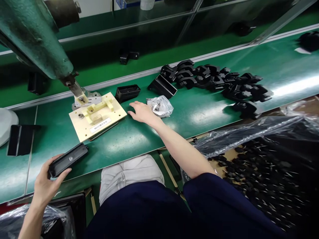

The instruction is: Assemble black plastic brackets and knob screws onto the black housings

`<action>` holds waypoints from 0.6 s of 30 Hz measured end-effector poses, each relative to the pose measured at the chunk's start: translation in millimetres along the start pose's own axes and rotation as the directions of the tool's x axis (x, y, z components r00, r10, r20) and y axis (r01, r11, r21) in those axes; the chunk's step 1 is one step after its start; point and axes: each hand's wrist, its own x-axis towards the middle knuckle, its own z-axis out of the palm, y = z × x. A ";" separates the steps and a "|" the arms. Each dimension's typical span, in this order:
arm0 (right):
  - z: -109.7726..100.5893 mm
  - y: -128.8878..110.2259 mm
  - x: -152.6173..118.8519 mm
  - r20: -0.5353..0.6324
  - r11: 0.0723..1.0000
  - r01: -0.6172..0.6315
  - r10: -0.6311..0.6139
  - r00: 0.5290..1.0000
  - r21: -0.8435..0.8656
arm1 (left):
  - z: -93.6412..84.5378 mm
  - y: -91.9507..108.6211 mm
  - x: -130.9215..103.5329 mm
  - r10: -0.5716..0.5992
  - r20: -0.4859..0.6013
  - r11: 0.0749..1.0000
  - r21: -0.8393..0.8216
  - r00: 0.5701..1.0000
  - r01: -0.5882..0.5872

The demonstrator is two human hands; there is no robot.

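Left of a small bag (164,107) on the green table (139,134), a pale board (77,122) is set; right of it, black parts (216,81) are piled.

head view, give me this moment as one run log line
left hand: grips black housing | right hand: open, nearest screw bag | cream fixture: under press

Factory workbench with a green press (37,39).
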 end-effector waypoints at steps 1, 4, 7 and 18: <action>-1.8 -0.5 -2.1 -0.025 1.000 0.006 -0.005 1.000 0.013 | -0.7 0.0 1.7 -0.010 0.000 1.000 -0.009 1.000 0.010; -12.1 7.8 -11.1 -0.238 0.996 -0.025 0.044 0.970 0.083 | -2.3 2.0 4.6 -0.051 -0.003 0.999 -0.019 0.999 0.051; -26.6 29.7 -18.8 -0.444 0.974 -0.158 0.214 0.870 0.160 | -3.5 6.4 5.4 -0.093 -0.029 0.995 0.015 0.995 0.094; -22.1 72.1 -20.5 0.028 0.943 -0.330 0.331 0.943 -0.050 | -0.4 10.2 4.7 0.002 -0.087 1.000 0.015 0.996 -0.001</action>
